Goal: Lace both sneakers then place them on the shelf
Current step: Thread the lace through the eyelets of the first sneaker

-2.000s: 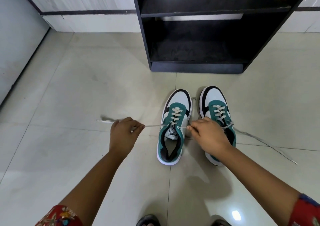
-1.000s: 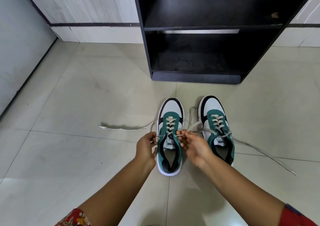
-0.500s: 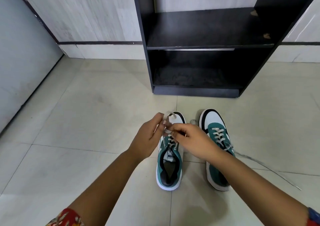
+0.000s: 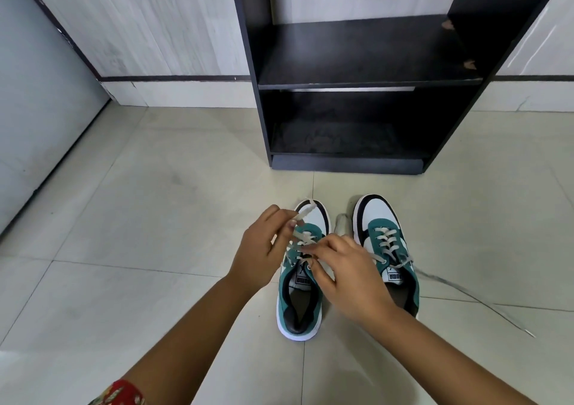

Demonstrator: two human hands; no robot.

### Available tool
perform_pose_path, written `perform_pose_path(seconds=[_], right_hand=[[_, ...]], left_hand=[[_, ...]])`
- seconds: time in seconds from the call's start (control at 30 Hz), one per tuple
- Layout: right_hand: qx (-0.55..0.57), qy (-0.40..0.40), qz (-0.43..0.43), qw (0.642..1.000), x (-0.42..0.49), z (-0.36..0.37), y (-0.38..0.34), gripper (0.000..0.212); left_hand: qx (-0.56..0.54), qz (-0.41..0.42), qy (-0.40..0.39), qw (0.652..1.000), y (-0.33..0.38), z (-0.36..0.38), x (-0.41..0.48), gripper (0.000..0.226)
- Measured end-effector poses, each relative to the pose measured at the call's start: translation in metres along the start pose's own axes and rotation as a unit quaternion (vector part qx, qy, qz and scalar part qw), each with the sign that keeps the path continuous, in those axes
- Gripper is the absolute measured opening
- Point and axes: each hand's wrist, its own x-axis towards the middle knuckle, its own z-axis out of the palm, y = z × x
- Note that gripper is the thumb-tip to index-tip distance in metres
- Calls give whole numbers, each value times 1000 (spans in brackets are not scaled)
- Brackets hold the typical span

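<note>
Two teal, white and black sneakers stand side by side on the tiled floor, toes toward a black shelf unit (image 4: 366, 78). Over the left sneaker (image 4: 298, 305) my left hand (image 4: 264, 249) pinches a folded end of its white lace (image 4: 306, 212) above the toe. My right hand (image 4: 344, 271) grips the other part of that lace over the tongue. The right sneaker (image 4: 388, 243) is laced, and its loose lace end (image 4: 466, 296) trails across the floor to the right.
The shelf unit has an upper board and a lower compartment, both holding nothing. A pale wall with a dark skirting line (image 4: 174, 78) runs behind it, and a grey panel (image 4: 40, 109) stands at the left. Tiled floor (image 4: 139, 218) surrounds the shoes.
The lace that lay stretched out to the left is gathered in. Both hands came together over the left sneaker, and the view tilted up, showing more of the shelf.
</note>
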Motion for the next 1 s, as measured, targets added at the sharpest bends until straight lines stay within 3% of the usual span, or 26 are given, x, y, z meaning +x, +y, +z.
perform_pose_path(seconds=[0.07, 0.13, 0.27, 0.37, 0.43, 0.6, 0.67, 0.8, 0.87, 0.93, 1.0], right_hand=[[-43, 7, -5, 999, -2, 3, -2, 38], [-49, 16, -2, 999, -4, 7, -6, 41], [-60, 18, 21, 998, -11, 14, -7, 44], [-61, 24, 39, 997, -11, 21, -7, 50], [-65, 39, 41, 996, -11, 25, -9, 52], [169, 43, 93, 980, 0, 25, -11, 55], [170, 53, 85, 980, 6, 24, -7, 46], [161, 59, 85, 982, 12, 22, -3, 21], [163, 42, 100, 981, 11, 21, 2, 28], [203, 29, 118, 971, 11, 16, 6, 22], [341, 46, 172, 923, 13, 3, 4, 18]], left_hand=[[-131, -95, -11, 987, 6, 1, 1, 22], [-158, -121, -13, 980, 7, 0, 1, 24], [10, -28, -34, 999, -5, -2, 0, 32], [111, -23, -25, 993, -7, 0, 1, 30], [123, -28, -61, 990, -3, 0, 0, 25], [108, -45, -149, 982, 5, -5, -1, 25], [34, -72, -162, 983, 7, -6, -1, 25], [-99, -135, -141, 976, 10, -10, 2, 22], [-35, -108, -134, 984, 7, -13, 2, 25], [58, -60, -103, 991, 4, -15, 1, 33], [85, -35, -6, 996, 2, -17, 1, 37]])
